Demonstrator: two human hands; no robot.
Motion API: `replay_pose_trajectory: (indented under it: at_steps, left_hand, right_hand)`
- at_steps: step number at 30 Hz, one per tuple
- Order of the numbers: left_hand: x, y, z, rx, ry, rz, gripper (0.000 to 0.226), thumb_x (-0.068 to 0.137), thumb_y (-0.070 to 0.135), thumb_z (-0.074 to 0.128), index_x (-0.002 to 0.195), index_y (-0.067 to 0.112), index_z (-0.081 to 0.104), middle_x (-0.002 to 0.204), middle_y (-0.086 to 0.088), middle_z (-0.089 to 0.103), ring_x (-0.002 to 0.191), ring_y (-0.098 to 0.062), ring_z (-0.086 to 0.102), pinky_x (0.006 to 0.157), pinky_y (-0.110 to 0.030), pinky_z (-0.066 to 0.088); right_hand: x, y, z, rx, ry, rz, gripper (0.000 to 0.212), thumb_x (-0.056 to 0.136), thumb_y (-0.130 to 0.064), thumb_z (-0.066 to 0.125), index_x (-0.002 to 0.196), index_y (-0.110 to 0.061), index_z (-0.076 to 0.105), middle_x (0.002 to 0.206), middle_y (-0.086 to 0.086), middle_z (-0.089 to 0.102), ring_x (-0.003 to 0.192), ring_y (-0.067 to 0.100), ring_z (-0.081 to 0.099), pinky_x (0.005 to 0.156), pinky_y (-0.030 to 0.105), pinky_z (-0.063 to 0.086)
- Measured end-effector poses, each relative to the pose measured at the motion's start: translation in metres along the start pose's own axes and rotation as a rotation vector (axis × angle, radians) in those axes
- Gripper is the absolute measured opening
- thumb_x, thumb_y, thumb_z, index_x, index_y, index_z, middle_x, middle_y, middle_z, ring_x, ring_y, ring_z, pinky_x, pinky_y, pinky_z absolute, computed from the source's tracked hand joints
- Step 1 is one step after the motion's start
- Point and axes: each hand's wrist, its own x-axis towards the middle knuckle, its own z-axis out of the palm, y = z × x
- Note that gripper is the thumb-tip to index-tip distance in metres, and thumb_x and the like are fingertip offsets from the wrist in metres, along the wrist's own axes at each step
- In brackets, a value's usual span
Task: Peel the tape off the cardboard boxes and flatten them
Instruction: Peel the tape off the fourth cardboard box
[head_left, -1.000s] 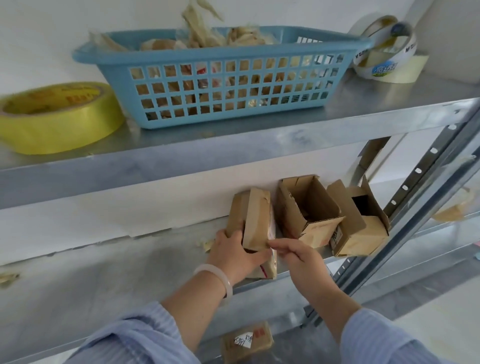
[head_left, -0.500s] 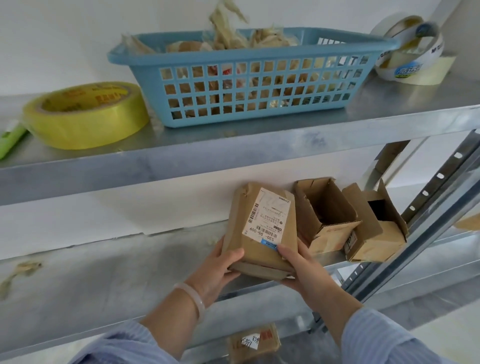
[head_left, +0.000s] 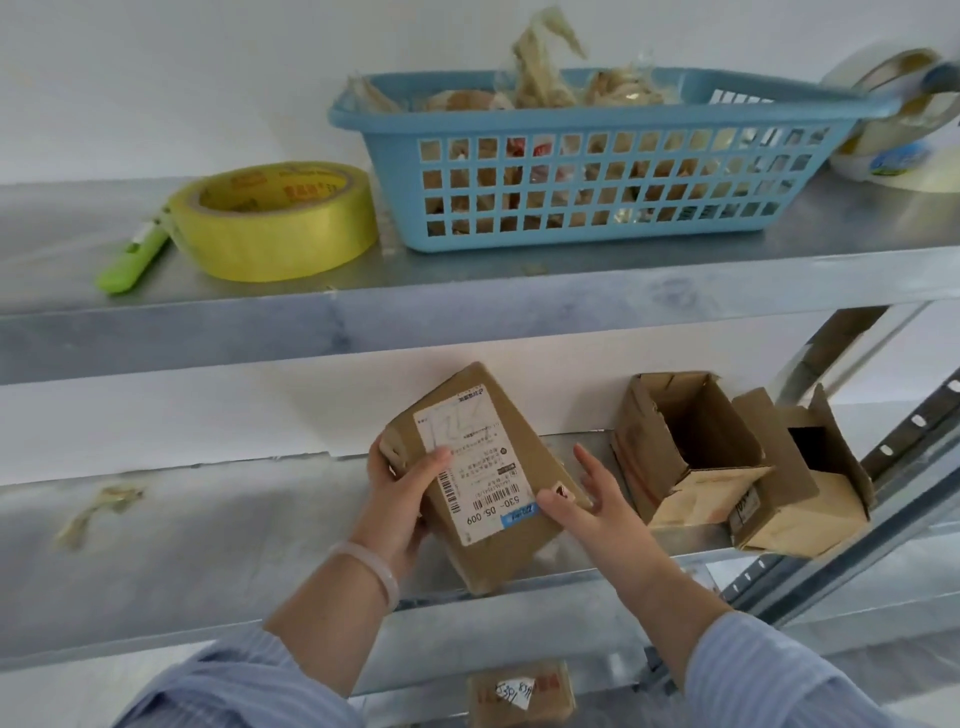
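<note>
Two hands on that sealed box (head_left: 485, 540)?

— Left hand (head_left: 402, 488) grips its left edge, thumb across the shipping label (head_left: 467, 457), fingers behind. Right hand (head_left: 597, 506) is spread, fingers straight, only the thumb resting near the lower right corner.

Where is it?

— Held tilted just in front of the middle shelf (head_left: 208, 545), left of an open box (head_left: 685, 452) and a second open box (head_left: 802, 499) lying there.

How will it handle?

— Light, I'd judge, and stiff while closed. Hold the cardboard edges and pick at a tape end near a corner.

And its look?

— Brown, creased, white label with barcodes, flaps closed.
</note>
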Motion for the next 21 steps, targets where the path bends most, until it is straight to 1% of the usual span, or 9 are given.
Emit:
replay_pose_trajectory:
  at_steps: [4, 7, 9, 11, 13, 15, 18, 19, 21]
  left_hand:
    - [-0.007, 0.001, -0.012, 0.004, 0.012, 0.000, 0.078, 0.062, 0.027, 0.084, 0.128, 0.027, 0.041, 0.110, -0.009, 0.071, 0.098, -0.024, 0.070, 0.077, -0.045, 0.059]
    - [-0.011, 0.010, -0.027, 0.204, 0.147, 0.104, 0.080, 0.065, 0.037, 0.079, 0.133, 0.028, 0.040, 0.130, -0.005, 0.059, 0.116, -0.020, 0.060, 0.095, -0.044, 0.052]
    - [-0.015, 0.020, -0.037, 0.381, 0.188, 0.188, 0.064, 0.078, 0.046, 0.071, 0.134, 0.032, 0.044, 0.134, 0.003, 0.053, 0.124, -0.017, 0.051, 0.100, -0.045, 0.049]
    - [-0.022, 0.028, -0.043, 0.485, 0.106, 0.229, 0.055, 0.080, 0.065, 0.061, 0.122, 0.030, 0.057, 0.111, 0.007, 0.068, 0.107, -0.015, 0.063, 0.081, -0.034, 0.057]
    - [-0.030, 0.033, -0.048, 0.514, 0.079, 0.247, 0.058, 0.075, 0.073, 0.059, 0.109, 0.026, 0.064, 0.091, 0.006, 0.073, 0.088, -0.013, 0.069, 0.068, -0.027, 0.056]
    - [-0.035, 0.034, -0.057, 0.527, 0.110, 0.265, 0.045, 0.081, 0.064, 0.059, 0.101, 0.024, 0.066, 0.086, 0.002, 0.074, 0.082, -0.015, 0.070, 0.066, -0.026, 0.056]
    - [-0.044, 0.032, -0.074, 0.544, 0.161, 0.286, 0.025, 0.094, 0.044, 0.052, 0.099, 0.026, 0.068, 0.085, 0.001, 0.074, 0.081, -0.014, 0.070, 0.065, -0.021, 0.053]
    - [-0.047, 0.030, -0.079, 0.548, 0.189, 0.293, 0.026, 0.092, 0.042, 0.049, 0.101, 0.028, 0.068, 0.087, 0.001, 0.074, 0.081, -0.011, 0.070, 0.065, -0.021, 0.053]
    - [-0.053, 0.027, -0.087, 0.518, 0.258, 0.301, 0.025, 0.094, 0.038, 0.047, 0.105, 0.030, 0.068, 0.091, 0.003, 0.074, 0.083, -0.009, 0.069, 0.065, -0.020, 0.054]
  right_hand:
    - [0.001, 0.000, 0.002, 0.079, -0.010, 0.039, 0.102, 0.051, -0.062, 0.077, 0.141, -0.028, 0.042, 0.124, -0.001, 0.062, 0.114, 0.019, 0.060, 0.104, 0.044, 0.046]
    - [0.002, -0.002, 0.005, -0.073, -0.028, -0.072, 0.077, 0.069, -0.037, 0.084, 0.135, -0.028, 0.046, 0.118, -0.007, 0.063, 0.105, 0.008, 0.063, 0.090, 0.028, 0.053]
    - [0.004, -0.001, 0.009, -0.195, -0.028, -0.184, 0.073, 0.071, -0.024, 0.086, 0.132, -0.032, 0.047, 0.121, -0.010, 0.056, 0.107, 0.004, 0.059, 0.090, 0.026, 0.053]
    - [0.004, 0.001, 0.015, -0.283, -0.024, -0.286, 0.076, 0.070, -0.026, 0.086, 0.130, -0.044, 0.042, 0.126, -0.019, 0.044, 0.114, -0.004, 0.049, 0.094, 0.019, 0.048]
    - [0.006, 0.002, 0.023, -0.351, -0.046, -0.352, 0.083, 0.071, -0.031, 0.086, 0.131, -0.053, 0.033, 0.139, -0.025, 0.031, 0.120, -0.017, 0.035, 0.095, 0.004, 0.036]
    - [0.011, 0.003, 0.033, -0.422, -0.087, -0.375, 0.091, 0.073, -0.038, 0.083, 0.133, -0.061, 0.019, 0.148, -0.029, 0.011, 0.126, -0.021, 0.017, 0.096, 0.003, 0.023]
    - [0.017, 0.007, 0.051, -0.551, -0.120, -0.384, 0.106, 0.077, -0.044, 0.078, 0.138, -0.062, -0.007, 0.147, -0.036, -0.012, 0.112, -0.040, -0.002, 0.083, -0.010, 0.019]
    - [0.018, 0.009, 0.057, -0.576, -0.115, -0.379, 0.109, 0.078, -0.044, 0.077, 0.142, -0.059, -0.010, 0.147, -0.036, -0.013, 0.107, -0.044, -0.003, 0.076, -0.013, 0.019]
    - [0.021, 0.011, 0.071, -0.507, -0.101, -0.356, 0.109, 0.078, -0.041, 0.078, 0.144, -0.060, -0.006, 0.145, -0.040, 0.007, 0.106, -0.045, 0.012, 0.070, -0.015, 0.023]
